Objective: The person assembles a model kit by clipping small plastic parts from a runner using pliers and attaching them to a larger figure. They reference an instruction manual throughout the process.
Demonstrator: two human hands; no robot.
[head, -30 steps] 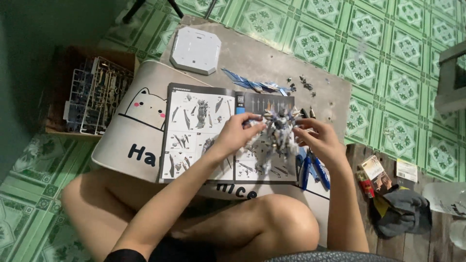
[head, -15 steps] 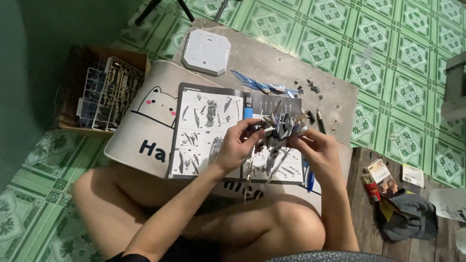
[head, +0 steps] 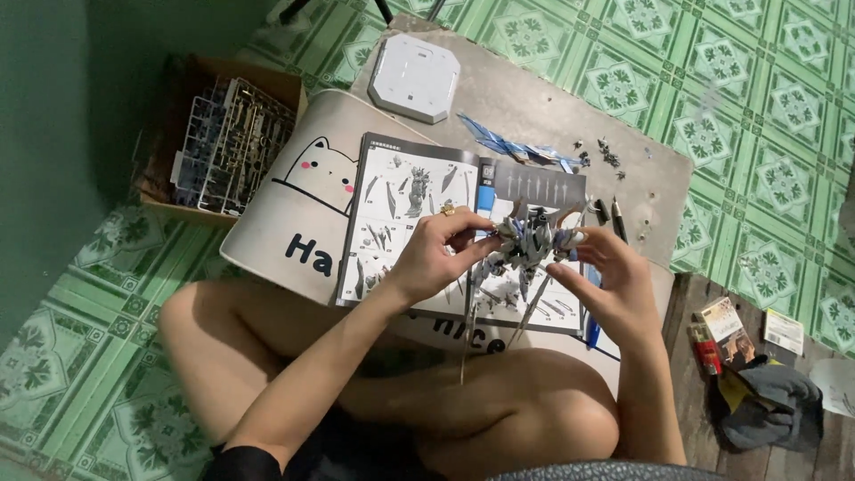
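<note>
Both hands meet over the open instruction booklet (head: 419, 223), clasping a small white-and-blue model figure (head: 525, 249) between them. Left hand (head: 436, 254) curls its fingers round the figure's left side, a ring on one finger; right hand (head: 614, 281) pinches the right side with fingertips, palm half open. Compared with a second ago, the figure has been lifted closer to the person and the two hands have drawn tighter around it, which suggests close fitting work on the figure rather than hunting for a part. Long thin pieces hang down from the figure toward the person's crossed legs.

Beneath lies a low counter (head: 659, 178) covered partly by a pale mat with a cartoon cat (head: 303, 200). A white hexagonal base (head: 414, 76) sits at the far edge, with blue plastic scraps (head: 508, 147) and tiny loose bits just right of it. A cardboard box of grey part frames (head: 223, 142) rests on the green tiled floor at left. Pens (head: 610, 214) lie just beyond the right hand. Small packets and a dark cloth (head: 766, 405) sit at right. Nothing stands between the hands and the figure.
</note>
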